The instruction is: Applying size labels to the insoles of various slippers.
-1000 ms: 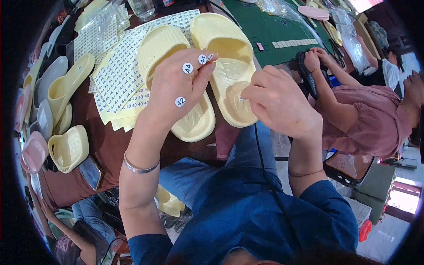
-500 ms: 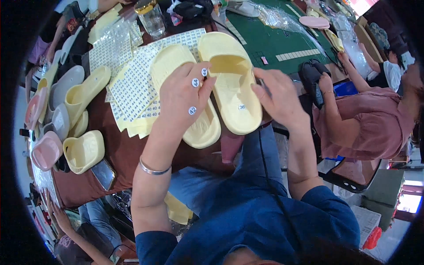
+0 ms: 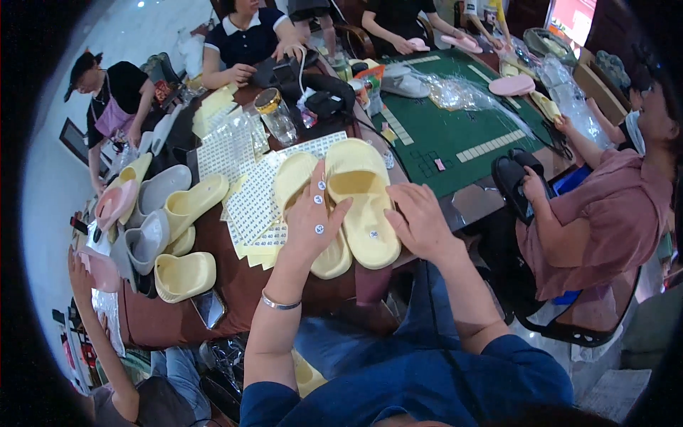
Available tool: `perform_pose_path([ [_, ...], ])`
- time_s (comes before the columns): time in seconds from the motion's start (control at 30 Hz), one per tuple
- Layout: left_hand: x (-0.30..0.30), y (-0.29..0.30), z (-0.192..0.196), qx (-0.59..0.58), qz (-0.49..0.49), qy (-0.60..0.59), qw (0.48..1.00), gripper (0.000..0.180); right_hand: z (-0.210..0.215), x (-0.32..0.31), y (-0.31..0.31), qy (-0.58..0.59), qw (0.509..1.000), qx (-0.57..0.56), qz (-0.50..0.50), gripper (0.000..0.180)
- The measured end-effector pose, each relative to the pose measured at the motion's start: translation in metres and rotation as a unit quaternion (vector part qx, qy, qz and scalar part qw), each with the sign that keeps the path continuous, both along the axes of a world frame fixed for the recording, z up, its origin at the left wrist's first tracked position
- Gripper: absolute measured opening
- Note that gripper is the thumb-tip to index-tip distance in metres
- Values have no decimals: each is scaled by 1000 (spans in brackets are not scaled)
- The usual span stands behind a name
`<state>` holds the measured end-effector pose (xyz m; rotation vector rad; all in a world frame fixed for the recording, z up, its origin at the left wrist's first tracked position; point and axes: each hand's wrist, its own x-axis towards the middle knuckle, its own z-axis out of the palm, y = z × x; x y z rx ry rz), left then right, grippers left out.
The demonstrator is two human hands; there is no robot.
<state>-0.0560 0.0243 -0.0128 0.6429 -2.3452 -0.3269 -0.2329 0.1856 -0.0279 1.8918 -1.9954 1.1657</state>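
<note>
Two pale yellow slippers lie side by side at the near table edge, toes pointing away. My left hand (image 3: pixel 313 217) covers much of the left slipper (image 3: pixel 293 176), its fingers closed around the inner side and its thumb reaching toward the other one. Small round white stickers are stuck along that hand's index finger and back. At the outer rim of the right slipper (image 3: pixel 361 158), my right hand (image 3: pixel 425 222) grips with thumb and fingertips. A round printed sticker (image 3: pixel 373 234) sits on this slipper's heel area. My left fingertips are partly hidden.
Left of the slippers are sticker sheets (image 3: pixel 250 203), a glass jar (image 3: pixel 276 117), a phone (image 3: pixel 208 308) and a pile of yellow, grey and pink slippers (image 3: pixel 186 276). A green mat (image 3: pixel 427 153) lies beyond. Co-workers surround the table; one at right holds black slippers (image 3: pixel 514 181).
The view has tilted up, bringing more co-workers and the far side of the table into sight. The slippers and both my hands sit lower in the picture, still together.
</note>
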Motion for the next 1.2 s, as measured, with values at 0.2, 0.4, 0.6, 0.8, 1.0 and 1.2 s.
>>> perform_pose_path([
  [0.2,-2,-4,-2,69,41,1,997,80,-8,4,6,-68,996,-35,51,41],
  [0.4,-6,-9,-6,41,71,35,996,74,-6,3,3,-134,985,-73,84,41],
  [0.6,-9,-10,17,132,121,159,971,62,-10,-6,5,-123,987,-59,83,40],
  [0.8,2,-8,35,124,104,232,959,54,-12,-4,-1,-5,998,-14,54,46],
  [1.0,25,-27,41,-107,174,190,960,37,12,41,-25,54,987,15,148,53],
  [1.2,57,-2,88,66,84,341,934,23,-1,56,-25,95,975,128,157,44],
])
